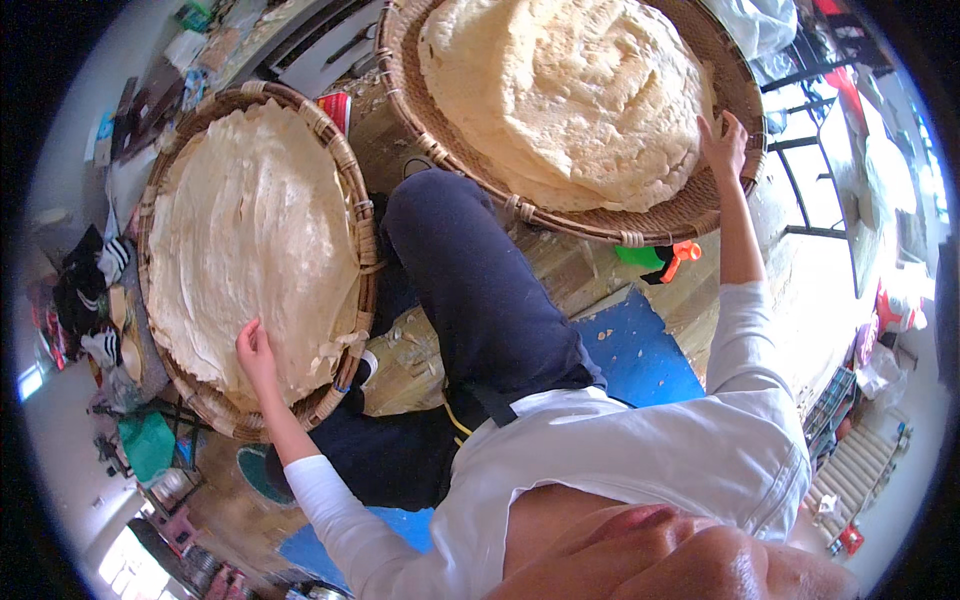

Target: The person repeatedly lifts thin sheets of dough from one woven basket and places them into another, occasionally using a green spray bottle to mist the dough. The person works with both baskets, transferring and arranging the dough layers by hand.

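Observation:
On my left, a round woven basket (366, 247) bears a stack of thin, pale flatbread sheets (247, 225) with ragged edges. My left hand (256, 354) rests at the near part of this stack, fingers together; whether it pinches a sheet is unclear. Ahead to the right, a larger woven basket (420, 112) carries another pile of flatbreads (592, 105), more golden and wrinkled on top. My right hand (724, 146) is at the right edge of that pile, inside the basket rim, with thumb and fingers apart.
My bent knee (442, 202) comes between the two baskets. Blue sheets (637, 345) with crumbs lie on the wooden floor (409, 367). An orange and green object (679, 261) sits under the right basket's edge. A metal-framed rack (802, 180) stands at right, a radiator (855, 480) behind.

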A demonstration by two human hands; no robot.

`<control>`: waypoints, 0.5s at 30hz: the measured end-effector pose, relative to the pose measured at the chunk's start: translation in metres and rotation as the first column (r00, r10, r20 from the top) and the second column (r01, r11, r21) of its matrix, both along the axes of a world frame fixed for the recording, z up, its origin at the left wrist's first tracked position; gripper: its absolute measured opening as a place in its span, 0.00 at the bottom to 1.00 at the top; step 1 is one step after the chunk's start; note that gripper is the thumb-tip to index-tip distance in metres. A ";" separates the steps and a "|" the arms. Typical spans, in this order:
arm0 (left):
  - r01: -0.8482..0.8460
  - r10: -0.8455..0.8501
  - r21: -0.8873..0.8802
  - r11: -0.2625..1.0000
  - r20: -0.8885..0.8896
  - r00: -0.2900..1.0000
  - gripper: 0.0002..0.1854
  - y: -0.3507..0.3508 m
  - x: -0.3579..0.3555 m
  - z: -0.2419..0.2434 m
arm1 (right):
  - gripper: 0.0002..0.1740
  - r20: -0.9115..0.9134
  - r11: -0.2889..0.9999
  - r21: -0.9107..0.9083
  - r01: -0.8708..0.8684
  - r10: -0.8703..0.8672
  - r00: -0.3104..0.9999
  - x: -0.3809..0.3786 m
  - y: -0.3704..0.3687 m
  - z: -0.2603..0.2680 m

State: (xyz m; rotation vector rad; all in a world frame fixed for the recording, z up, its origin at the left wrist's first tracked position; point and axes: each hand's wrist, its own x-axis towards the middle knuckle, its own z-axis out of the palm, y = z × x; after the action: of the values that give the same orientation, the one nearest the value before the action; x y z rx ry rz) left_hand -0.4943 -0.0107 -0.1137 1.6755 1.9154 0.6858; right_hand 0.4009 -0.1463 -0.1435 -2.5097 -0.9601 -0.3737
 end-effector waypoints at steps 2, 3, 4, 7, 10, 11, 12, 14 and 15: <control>0.027 -0.023 0.056 0.998 -0.064 0.998 0.14 -0.004 0.004 -0.001 | 0.29 0.110 0.987 0.118 -0.112 0.099 0.989 -0.008 -0.035 0.017; 0.049 -0.041 0.087 0.995 -0.092 0.995 0.13 -0.007 0.007 -0.001 | 0.23 0.131 0.933 0.315 -0.175 0.139 0.981 -0.012 -0.061 0.015; 0.038 -0.027 0.099 0.994 -0.105 0.994 0.13 -0.009 0.011 0.000 | 0.18 0.058 0.881 0.465 -0.090 0.071 0.996 -0.012 -0.089 0.010; 0.020 -0.006 0.144 0.989 -0.097 0.995 0.13 -0.016 0.022 0.000 | 0.11 -0.359 0.605 0.707 0.366 -0.138 0.923 -0.044 -0.191 -0.053; 0.011 0.023 0.194 0.981 -0.172 0.985 0.13 -0.020 0.033 0.001 | 0.16 -0.710 0.898 -0.060 0.436 -0.345 0.613 -0.112 -0.267 -0.135; 0.073 -0.007 0.258 0.964 -0.247 0.969 0.13 -0.021 0.036 0.002 | 0.19 -0.714 0.933 -0.281 0.227 -0.361 0.600 -0.139 -0.273 -0.162; 0.123 -0.024 0.304 0.945 -0.310 0.950 0.13 -0.022 0.039 0.002 | 0.24 -0.925 0.974 -0.066 0.215 -0.140 0.352 -0.166 -0.277 -0.181; 0.145 -0.025 0.328 0.933 -0.346 0.938 0.13 -0.024 0.043 0.003 | 0.36 -0.941 0.935 0.075 0.346 -0.049 0.336 -0.202 -0.260 -0.204; 0.113 -0.008 0.313 0.943 -0.319 0.948 0.13 -0.025 0.044 0.003 | 0.38 -0.946 0.905 0.025 0.425 -0.116 0.303 -0.206 -0.249 -0.202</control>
State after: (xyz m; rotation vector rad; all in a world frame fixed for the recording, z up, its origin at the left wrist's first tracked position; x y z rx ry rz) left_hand -0.4498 -0.0352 -0.1102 2.1538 2.0356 0.7863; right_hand 0.1948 -0.3954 -0.3454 -2.0258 0.0419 0.7876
